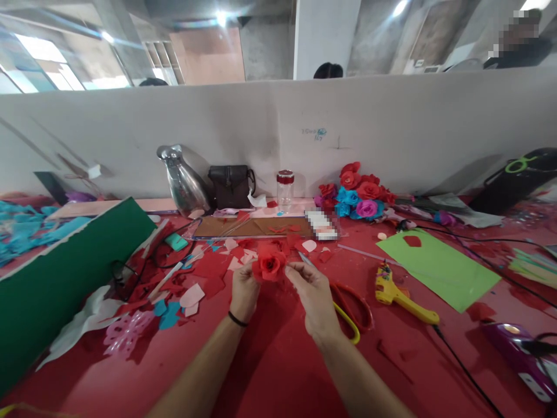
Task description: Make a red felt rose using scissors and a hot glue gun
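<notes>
A red paper rose is held up over the red table, near the middle of the view. My left hand grips it from the left side, fingers closed behind the petals. From the right, the thumb and fingertips of my right hand pinch together at the flower's outer edge, apparently on a petal. Scissors with red and yellow handles lie just beyond my right wrist. Farther right rests a yellow hot glue gun.
Paper scraps litter the left and back. A green board stands at left. Along the partition are a steel jug, a black bag, a glass jar and paper flowers. A purple power strip and cords lie at right.
</notes>
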Demonstrator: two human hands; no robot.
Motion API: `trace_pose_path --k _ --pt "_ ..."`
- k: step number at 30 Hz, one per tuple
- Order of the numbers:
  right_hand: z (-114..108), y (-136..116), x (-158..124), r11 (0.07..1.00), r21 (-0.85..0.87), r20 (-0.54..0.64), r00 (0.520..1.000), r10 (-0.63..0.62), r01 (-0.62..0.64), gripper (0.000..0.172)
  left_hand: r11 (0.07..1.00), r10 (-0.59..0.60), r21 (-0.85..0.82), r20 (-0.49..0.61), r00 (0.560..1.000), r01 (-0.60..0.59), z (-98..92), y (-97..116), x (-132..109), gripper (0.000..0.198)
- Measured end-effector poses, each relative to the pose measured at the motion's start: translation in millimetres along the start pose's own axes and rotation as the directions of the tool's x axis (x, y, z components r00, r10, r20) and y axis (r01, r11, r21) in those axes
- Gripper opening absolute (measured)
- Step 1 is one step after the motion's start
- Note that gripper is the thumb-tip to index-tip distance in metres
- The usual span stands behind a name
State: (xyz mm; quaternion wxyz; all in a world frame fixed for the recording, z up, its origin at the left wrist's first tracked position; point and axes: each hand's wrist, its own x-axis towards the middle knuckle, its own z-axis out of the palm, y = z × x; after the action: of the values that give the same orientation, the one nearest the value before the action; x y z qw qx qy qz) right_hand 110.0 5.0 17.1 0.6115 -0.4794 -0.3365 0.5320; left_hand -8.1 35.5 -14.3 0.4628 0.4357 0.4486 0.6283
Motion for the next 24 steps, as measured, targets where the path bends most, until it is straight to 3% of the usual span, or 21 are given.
trace_pose_path --k 3,6,11,17,24 --pt "-1.7 4.2 -0.2 0.994 -0.061 -0.072 0.993 -0.092 0.088 0.015 1.000 0.011 -0.002 -0.006 1.000 -0.011 -0.3 0.1 -0.4 0.008" --pt "-3.5 6.9 -0.4 0.981 -0.150 -0.056 0.989 -0.136 0.126 0.017 1.000 0.021 0.004 0.002 1.000 -0.021 -0.5 1.6 -1.1 0.008" --pt "-3.5 8.2 0.4 0.971 -0.203 -0.017 0.991 -0.132 0.125 0.021 1.000 0.024 0.007 0.029 0.999 -0.025 0.3 3.5 -2.2 0.006" --pt "-2.9 7.6 0.9 0.977 -0.166 -0.064 0.987 -0.145 0.133 0.020 1.000 0.029 0.009 0.038 0.999 -0.029 0.8 3.2 -1.7 0.009" --pt "-1.3 2.1 -0.7 0.989 -0.123 0.005 0.997 -0.078 0.079 0.018 0.998 0.057 0.039 0.044 0.997 -0.059 -1.7 -3.0 0.8 0.013"
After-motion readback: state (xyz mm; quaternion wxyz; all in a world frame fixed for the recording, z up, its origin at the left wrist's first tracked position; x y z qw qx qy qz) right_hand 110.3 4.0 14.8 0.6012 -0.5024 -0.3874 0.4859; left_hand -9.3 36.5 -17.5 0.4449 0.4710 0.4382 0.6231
